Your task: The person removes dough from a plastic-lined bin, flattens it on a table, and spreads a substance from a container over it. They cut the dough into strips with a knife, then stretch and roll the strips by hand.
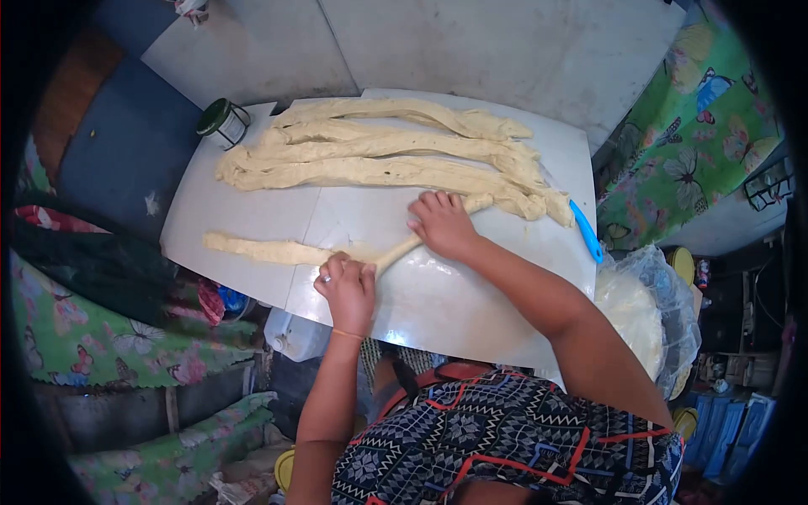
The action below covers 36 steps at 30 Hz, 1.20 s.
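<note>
Several long strips of pale dough lie side by side across the back of the white table. A thinner dough strip stretches from the left, under my left hand, and slants up right under my right hand. My left hand has its fingers curled round this strip near the table's front edge. Farther right and back, my right hand rests over the strip with its fingers bent and pressed together on it, just in front of the long strips.
A blue-handled tool lies at the table's right edge. The dark green can stands at the back left corner. A clear plastic bag with pale contents is beside the table's right front; a white container is below its front edge.
</note>
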{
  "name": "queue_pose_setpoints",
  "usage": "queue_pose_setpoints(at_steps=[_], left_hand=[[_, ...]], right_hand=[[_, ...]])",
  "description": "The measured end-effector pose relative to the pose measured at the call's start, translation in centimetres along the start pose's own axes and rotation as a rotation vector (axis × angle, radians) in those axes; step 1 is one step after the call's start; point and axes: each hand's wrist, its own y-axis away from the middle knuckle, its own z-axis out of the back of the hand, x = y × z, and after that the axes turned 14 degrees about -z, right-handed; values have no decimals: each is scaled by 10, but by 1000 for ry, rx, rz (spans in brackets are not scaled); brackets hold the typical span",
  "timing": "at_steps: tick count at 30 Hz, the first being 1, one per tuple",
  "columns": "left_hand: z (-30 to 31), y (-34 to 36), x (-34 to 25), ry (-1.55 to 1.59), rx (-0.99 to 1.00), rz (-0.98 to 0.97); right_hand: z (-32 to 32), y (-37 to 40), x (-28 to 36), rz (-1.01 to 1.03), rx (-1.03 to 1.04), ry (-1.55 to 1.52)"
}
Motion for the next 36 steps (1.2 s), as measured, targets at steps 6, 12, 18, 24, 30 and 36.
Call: queue_pose_setpoints(at_steps=[6, 12, 18, 24, 30, 36], left_hand=[[-4, 0, 4, -29, -22, -161], [5, -9, 24, -15, -22, 21], [2, -7, 60, 23, 20, -316], [16, -19, 83, 19, 17, -139], [24, -20, 100, 243, 199, -423], [22, -36, 113, 131, 129, -255]], right_hand=[[-5, 1, 20, 413, 205, -288], [-8, -29, 17, -18, -59, 39], [-10, -14, 39, 359, 212, -171], [-18, -43, 45, -170, -170, 27], [-15, -17, 62, 194, 166, -230], [-31, -52, 74, -234, -183, 24]])
